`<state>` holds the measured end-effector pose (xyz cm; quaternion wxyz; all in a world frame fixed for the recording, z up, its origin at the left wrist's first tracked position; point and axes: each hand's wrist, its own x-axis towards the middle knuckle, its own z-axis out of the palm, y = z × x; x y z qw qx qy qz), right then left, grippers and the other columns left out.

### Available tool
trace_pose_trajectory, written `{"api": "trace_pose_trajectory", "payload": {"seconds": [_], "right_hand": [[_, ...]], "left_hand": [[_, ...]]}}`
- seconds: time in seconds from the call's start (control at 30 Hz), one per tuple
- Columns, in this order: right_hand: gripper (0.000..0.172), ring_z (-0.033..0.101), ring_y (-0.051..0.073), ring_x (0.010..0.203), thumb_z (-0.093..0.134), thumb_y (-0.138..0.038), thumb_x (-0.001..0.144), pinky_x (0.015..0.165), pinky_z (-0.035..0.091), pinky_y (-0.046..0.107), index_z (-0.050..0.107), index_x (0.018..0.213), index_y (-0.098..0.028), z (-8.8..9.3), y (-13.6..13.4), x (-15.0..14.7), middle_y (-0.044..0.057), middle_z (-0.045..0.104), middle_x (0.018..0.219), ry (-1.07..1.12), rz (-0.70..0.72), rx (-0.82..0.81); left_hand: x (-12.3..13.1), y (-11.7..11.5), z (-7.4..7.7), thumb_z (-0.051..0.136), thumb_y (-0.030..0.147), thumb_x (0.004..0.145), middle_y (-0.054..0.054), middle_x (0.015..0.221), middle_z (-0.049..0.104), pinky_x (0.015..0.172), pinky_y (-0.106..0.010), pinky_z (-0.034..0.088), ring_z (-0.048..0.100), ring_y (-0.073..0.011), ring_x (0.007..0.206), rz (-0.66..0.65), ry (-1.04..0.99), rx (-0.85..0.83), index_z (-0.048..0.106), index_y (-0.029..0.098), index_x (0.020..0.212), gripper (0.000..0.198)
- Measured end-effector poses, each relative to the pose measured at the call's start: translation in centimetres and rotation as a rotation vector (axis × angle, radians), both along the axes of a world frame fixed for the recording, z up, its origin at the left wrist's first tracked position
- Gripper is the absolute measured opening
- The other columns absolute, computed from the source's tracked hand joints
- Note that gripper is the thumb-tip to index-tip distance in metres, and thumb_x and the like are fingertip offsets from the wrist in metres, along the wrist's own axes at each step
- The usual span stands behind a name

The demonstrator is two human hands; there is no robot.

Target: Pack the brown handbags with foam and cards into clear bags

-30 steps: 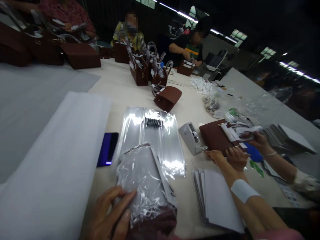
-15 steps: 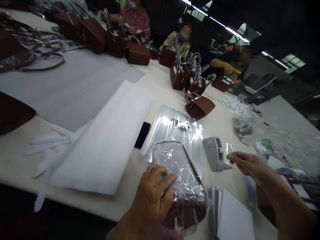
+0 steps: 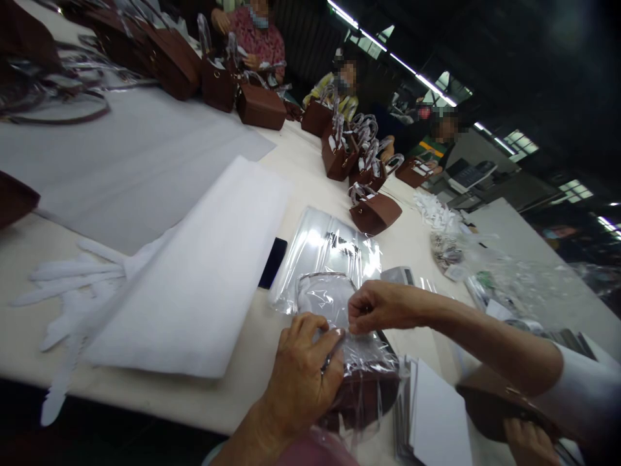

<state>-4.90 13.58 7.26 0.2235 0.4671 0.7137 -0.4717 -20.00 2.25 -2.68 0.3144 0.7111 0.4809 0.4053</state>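
A brown handbag (image 3: 361,395) wrapped in a clear plastic bag (image 3: 325,294) lies in front of me, with pale grey padding showing through its far part. My left hand (image 3: 305,369) is closed on the near left side of the plastic, thumb and fingers together. Over the wrapped handbag, my right hand (image 3: 371,307) has its fingertips pinched at the plastic; whatever they hold is hidden. Beneath the far end lies a stack of flat clear plastic bags (image 3: 315,243). A grey tape dispenser (image 3: 398,275) stands behind my right wrist, partly covered.
White foam sheet (image 3: 194,278), white cut-out strips (image 3: 82,278) and a dark phone (image 3: 273,262) lie left. White cards (image 3: 436,414) stand right of the handbag. Another person's hand (image 3: 531,443) touches a brown bag at lower right. Several brown handbags (image 3: 373,213) and co-workers line the far side.
My right hand has moved left from beside the tape dispenser to the wrapped handbag. My left hand keeps its place on the plastic. Another person's hand has come into view at lower right.
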Motion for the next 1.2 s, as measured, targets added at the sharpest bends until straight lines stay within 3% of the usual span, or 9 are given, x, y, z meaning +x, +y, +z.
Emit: {"api": "trace_pose_trajectory", "payload": {"seconds": [0.23, 0.33, 0.47, 0.53, 0.63, 0.7, 0.9, 1.1, 1.2], "right_hand": [[0.019, 0.041, 0.005, 0.048, 0.061, -0.034, 0.064, 0.043, 0.028, 0.017, 0.061, 0.062, -0.014, -1.4, -0.2, -0.5, -0.005, 0.051, 0.052, -0.175, -0.013, 0.138], [0.02, 0.042, 0.006, 0.047, 0.063, -0.034, 0.06, 0.041, 0.028, 0.017, 0.062, 0.061, -0.015, -1.7, -0.3, -0.6, -0.004, 0.051, 0.052, -0.211, -0.025, 0.127], [0.019, 0.047, 0.007, 0.052, 0.062, -0.034, 0.063, 0.044, 0.032, 0.018, 0.063, 0.064, -0.014, -1.6, -0.1, -0.2, -0.002, 0.055, 0.057, -0.162, -0.028, 0.087], [0.019, 0.051, 0.009, 0.057, 0.061, -0.031, 0.065, 0.049, 0.036, 0.019, 0.063, 0.076, -0.015, -1.3, 0.2, 0.2, -0.002, 0.06, 0.065, -0.107, -0.041, 0.03], [0.039, 0.055, 0.01, 0.06, 0.063, -0.026, 0.063, 0.053, 0.04, 0.02, 0.056, 0.1, -0.017, -0.8, 0.6, 0.6, -0.001, 0.064, 0.073, -0.111, -0.073, 0.007], [0.04, 0.055, 0.011, 0.059, 0.065, -0.025, 0.062, 0.052, 0.04, 0.021, 0.054, 0.1, -0.019, -0.7, 0.6, 0.4, -0.002, 0.063, 0.072, -0.166, -0.021, 0.077], [0.028, 0.057, 0.02, 0.071, 0.07, -0.027, 0.062, 0.057, 0.038, 0.028, 0.061, 0.087, -0.02, -0.3, -0.6, -1.4, 0.004, 0.063, 0.076, -0.392, 0.349, 0.438], [0.044, 0.058, 0.023, 0.066, 0.069, -0.057, 0.058, 0.054, 0.041, 0.031, 0.063, 0.078, -0.018, 0.0, 0.6, 1.2, 0.006, 0.062, 0.069, -0.495, 0.316, 0.501], [0.043, 0.06, 0.024, 0.066, 0.063, -0.054, 0.068, 0.055, 0.044, 0.034, 0.063, 0.09, -0.017, 0.7, -0.4, 2.7, 0.009, 0.065, 0.075, -0.505, 0.246, 0.723]], "left_hand": [[0.1, -0.3, -0.7, 0.046, 0.024, 0.081, -0.01, 0.1, 0.052, 0.083, -0.041, 0.04, 0.045, -0.0233, 0.097, 0.052, -0.078, 0.04, 0.055, 0.015, 0.107, 0.029], [-0.3, -0.1, -1.0, 0.049, 0.033, 0.082, -0.009, 0.102, 0.052, 0.082, -0.041, 0.041, 0.045, -0.0233, 0.096, -0.014, -0.048, 0.108, 0.05, 0.018, 0.118, 0.039], [-1.2, 0.3, -0.9, 0.051, 0.037, 0.082, -0.01, 0.098, 0.051, 0.08, -0.04, 0.043, 0.045, -0.0236, 0.095, -0.112, 0.017, 0.138, 0.058, 0.02, 0.111, 0.035], [-1.6, 0.3, -0.8, 0.051, 0.036, 0.082, -0.01, 0.097, 0.051, 0.081, -0.04, 0.044, 0.045, -0.0234, 0.095, -0.125, 0.023, 0.152, 0.059, 0.018, 0.107, 0.032], [-1.7, 0.2, -0.8, 0.052, 0.034, 0.081, -0.01, 0.097, 0.051, 0.082, -0.041, 0.044, 0.045, -0.0235, 0.096, -0.121, 0.031, 0.17, 0.06, 0.017, 0.105, 0.031], [-1.4, 0.2, -0.8, 0.053, 0.033, 0.08, -0.01, 0.098, 0.051, 0.084, -0.042, 0.044, 0.045, -0.0239, 0.097, -0.113, 0.038, 0.182, 0.059, 0.017, 0.106, 0.031], [-0.5, 0.0, -0.7, 0.057, 0.032, 0.078, -0.01, 0.099, 0.051, 0.085, -0.043, 0.044, 0.045, -0.0246, 0.098, -0.096, 0.061, 0.198, 0.059, 0.017, 0.105, 0.031], [-0.2, 0.0, -0.8, 0.056, 0.028, 0.078, -0.01, 0.1, 0.05, 0.085, -0.042, 0.045, 0.046, -0.0239, 0.098, -0.095, 0.084, 0.179, 0.059, 0.018, 0.106, 0.029], [-0.1, 0.1, -0.8, 0.056, 0.028, 0.078, -0.01, 0.101, 0.05, 0.086, -0.043, 0.045, 0.046, -0.0241, 0.099, -0.078, 0.089, 0.186, 0.058, 0.019, 0.106, 0.03]]}}
